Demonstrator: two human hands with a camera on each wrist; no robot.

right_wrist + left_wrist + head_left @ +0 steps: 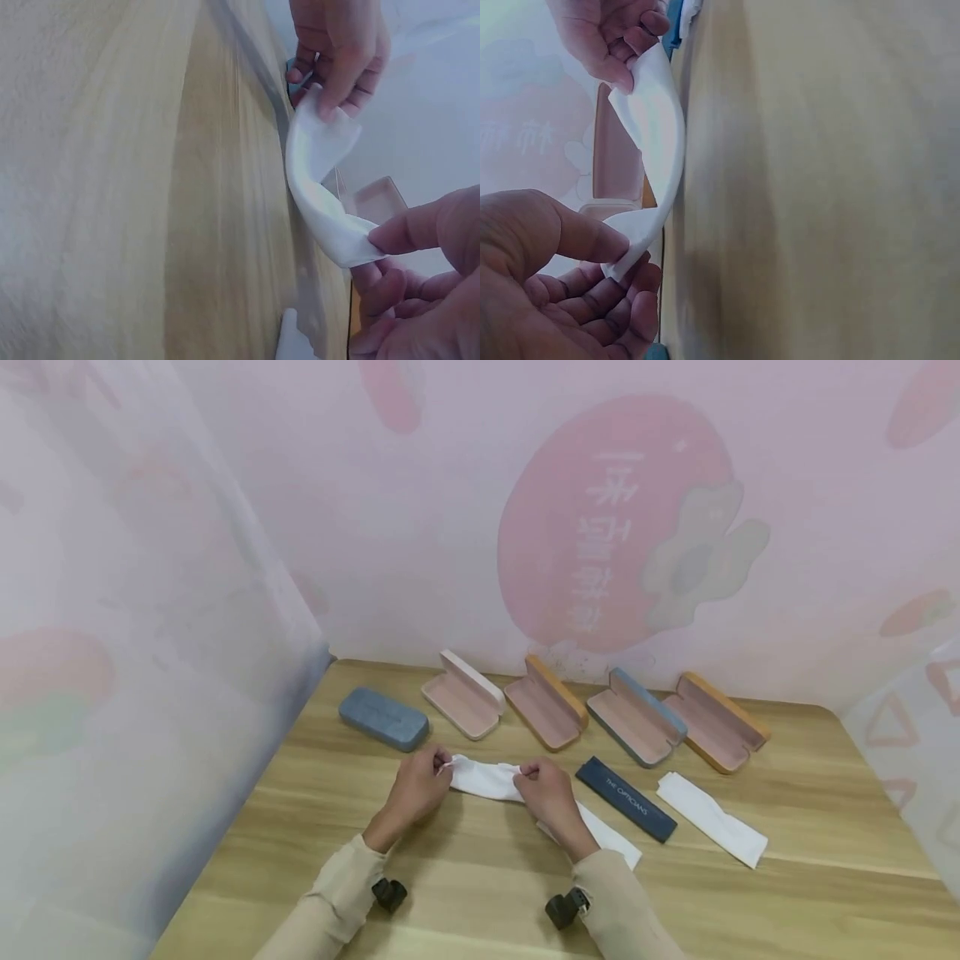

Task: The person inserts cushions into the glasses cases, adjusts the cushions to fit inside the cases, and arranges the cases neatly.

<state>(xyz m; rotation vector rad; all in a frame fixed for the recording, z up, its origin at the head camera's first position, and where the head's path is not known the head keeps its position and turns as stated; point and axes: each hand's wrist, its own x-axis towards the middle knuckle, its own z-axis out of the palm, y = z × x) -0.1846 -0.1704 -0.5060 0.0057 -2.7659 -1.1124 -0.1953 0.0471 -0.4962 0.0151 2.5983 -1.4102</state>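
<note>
A folded white cloth (486, 779) is stretched between both hands, sagging a little in its middle. My left hand (422, 783) pinches its left end; thumb and fingers grip the edge in the left wrist view, where the cloth (660, 127) curves in a band. At the other end, my right hand (551, 797) pinches the cloth between thumb and fingers, also plain in the right wrist view with the cloth (311, 176). Partly behind the right forearm lies a second white cloth (611, 837), flat on the table.
Along the back stand a closed blue glasses case (384, 718) and open cases: white (463, 700), orange (543, 708), blue (633, 722) and another orange one (712, 727). To the right lie a dark blue cloth (626, 797) lettered "THE OPTICIANS" and a white folded cloth (712, 818).
</note>
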